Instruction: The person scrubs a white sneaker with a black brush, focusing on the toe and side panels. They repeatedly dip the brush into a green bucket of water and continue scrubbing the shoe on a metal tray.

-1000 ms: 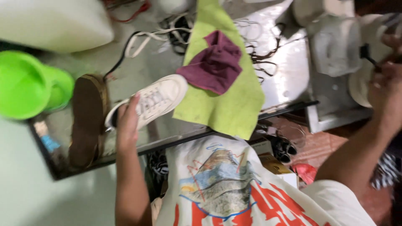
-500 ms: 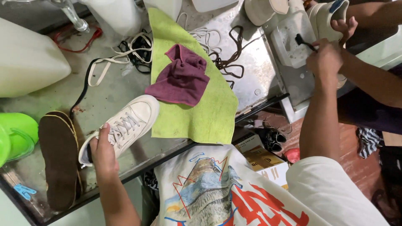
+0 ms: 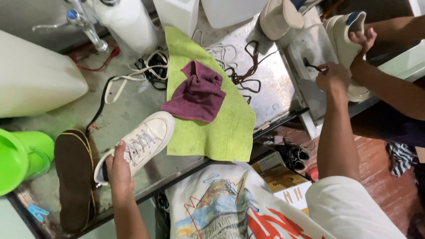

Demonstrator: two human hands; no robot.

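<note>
My left hand (image 3: 118,167) grips the heel end of a white lace-up sneaker (image 3: 141,144) that lies on the metal worktop (image 3: 265,84). Beside it, sole up, lies a brown shoe (image 3: 73,177). My right hand (image 3: 332,77) is stretched far to the right, fingers pinched on a thin dark object (image 3: 311,66) over a clear plastic tub (image 3: 310,48). Just past it, another person's hand (image 3: 364,39) holds a white shoe (image 3: 347,40) upright.
A lime-green cloth (image 3: 212,128) with a crumpled maroon rag (image 3: 199,95) on it covers the middle of the worktop. Loose laces (image 3: 239,71), white jugs (image 3: 35,79), a tap (image 3: 86,26) and a green bucket (image 3: 20,157) surround it. Boxes (image 3: 283,181) sit below.
The view has swung left and down, bringing the other person's hand and white shoe into sight. My left hand stays on the sneaker; my right hand stays at the tub.
</note>
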